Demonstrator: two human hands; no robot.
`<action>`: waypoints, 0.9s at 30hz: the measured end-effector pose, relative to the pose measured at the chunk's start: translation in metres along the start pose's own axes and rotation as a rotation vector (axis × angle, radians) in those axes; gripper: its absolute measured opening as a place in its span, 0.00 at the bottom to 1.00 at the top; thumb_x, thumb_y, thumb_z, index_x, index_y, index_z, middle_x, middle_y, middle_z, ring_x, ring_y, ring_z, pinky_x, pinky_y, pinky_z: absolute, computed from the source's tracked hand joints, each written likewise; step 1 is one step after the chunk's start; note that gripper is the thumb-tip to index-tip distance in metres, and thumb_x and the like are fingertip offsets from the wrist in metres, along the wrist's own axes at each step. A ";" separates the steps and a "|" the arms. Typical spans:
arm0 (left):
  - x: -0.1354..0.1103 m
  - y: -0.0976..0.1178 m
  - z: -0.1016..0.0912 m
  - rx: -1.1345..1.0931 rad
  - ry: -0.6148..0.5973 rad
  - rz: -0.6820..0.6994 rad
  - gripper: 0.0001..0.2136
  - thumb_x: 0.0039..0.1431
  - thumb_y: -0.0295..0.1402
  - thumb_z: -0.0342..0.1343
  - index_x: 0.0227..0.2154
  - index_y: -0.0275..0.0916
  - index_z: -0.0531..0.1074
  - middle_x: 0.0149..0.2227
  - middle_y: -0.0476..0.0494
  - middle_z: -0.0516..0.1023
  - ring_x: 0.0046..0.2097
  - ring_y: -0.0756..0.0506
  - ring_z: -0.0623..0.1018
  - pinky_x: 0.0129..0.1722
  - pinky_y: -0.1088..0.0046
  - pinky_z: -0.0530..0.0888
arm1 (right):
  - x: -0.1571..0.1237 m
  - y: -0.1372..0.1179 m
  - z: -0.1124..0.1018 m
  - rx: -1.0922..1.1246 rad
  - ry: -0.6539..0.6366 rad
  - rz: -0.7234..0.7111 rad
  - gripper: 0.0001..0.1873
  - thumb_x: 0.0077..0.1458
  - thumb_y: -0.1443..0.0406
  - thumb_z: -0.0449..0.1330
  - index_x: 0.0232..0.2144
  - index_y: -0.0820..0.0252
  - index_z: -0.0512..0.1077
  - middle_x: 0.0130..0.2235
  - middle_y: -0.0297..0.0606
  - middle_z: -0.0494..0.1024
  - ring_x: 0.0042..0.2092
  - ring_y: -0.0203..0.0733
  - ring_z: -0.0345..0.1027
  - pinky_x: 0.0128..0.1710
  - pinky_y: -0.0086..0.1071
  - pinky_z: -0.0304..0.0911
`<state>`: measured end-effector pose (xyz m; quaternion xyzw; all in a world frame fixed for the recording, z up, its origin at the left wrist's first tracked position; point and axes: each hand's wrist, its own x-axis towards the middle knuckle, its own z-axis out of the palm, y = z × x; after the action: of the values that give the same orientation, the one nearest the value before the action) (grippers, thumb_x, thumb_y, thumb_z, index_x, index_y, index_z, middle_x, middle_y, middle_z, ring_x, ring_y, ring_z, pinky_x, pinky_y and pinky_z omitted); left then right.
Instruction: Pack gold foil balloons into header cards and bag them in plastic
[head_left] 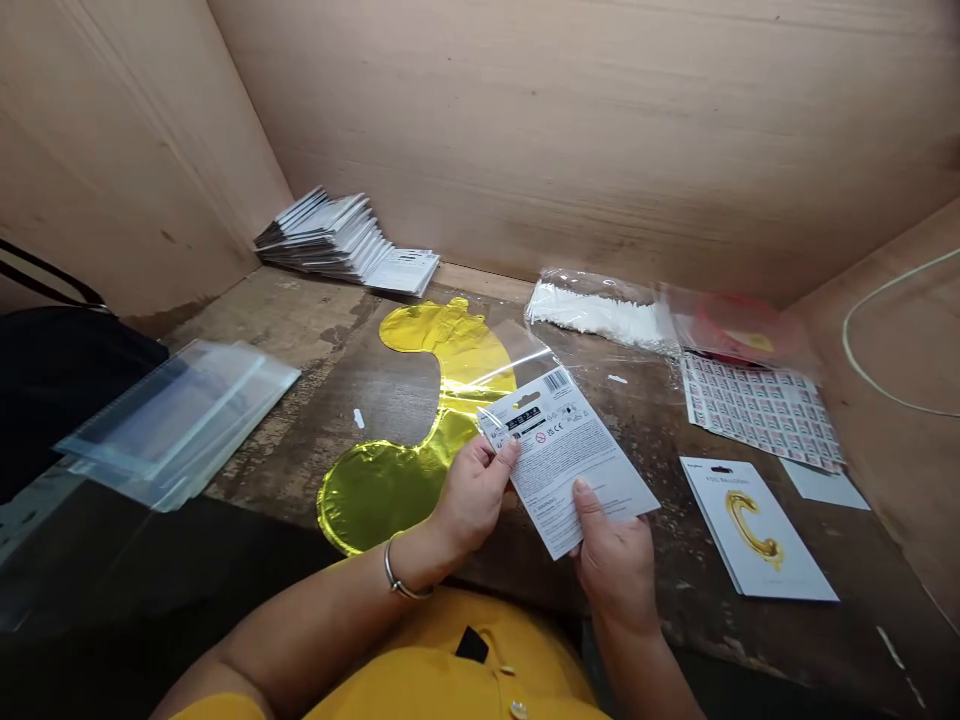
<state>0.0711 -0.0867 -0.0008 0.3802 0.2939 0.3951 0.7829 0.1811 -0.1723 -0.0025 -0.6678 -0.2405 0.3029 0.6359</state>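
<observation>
Both of my hands hold a printed white packaging card (581, 465), its back with small text, a barcode and a hang hole facing me. My left hand (474, 492) pinches the card's left edge between thumb and fingers. At the lower edge, my right hand (616, 555) grips it with the thumb on top and the fingers hidden behind. Clear plastic film (529, 348) reaches past the card's upper end; whether the card is inside it I cannot tell. Beneath and to the left, a flat, uninflated gold foil balloon (382, 490) curves across the table.
Stacked packets (330, 240) lean at the back left; clear plastic sleeves (180, 420) lie at left. At right are a bag of white pieces (592, 312), a red item in plastic (731, 325), a sticker sheet (761, 410) and "C" foil balloon cards (757, 530). Wooden panels (562, 130) enclose the table.
</observation>
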 end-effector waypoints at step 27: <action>-0.014 0.012 -0.002 0.106 -0.048 0.266 0.11 0.53 0.30 0.64 0.40 0.36 0.77 0.42 0.42 0.82 0.44 0.42 0.80 0.48 0.67 0.77 | -0.014 -0.001 0.043 0.371 0.168 0.045 0.25 0.48 0.57 0.65 0.47 0.62 0.74 0.43 0.44 0.81 0.48 0.52 0.75 0.50 0.49 0.69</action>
<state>0.0579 -0.0935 0.0103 0.4660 0.2422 0.4702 0.7093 0.1411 -0.1520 -0.0001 -0.5672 -0.1118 0.2995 0.7590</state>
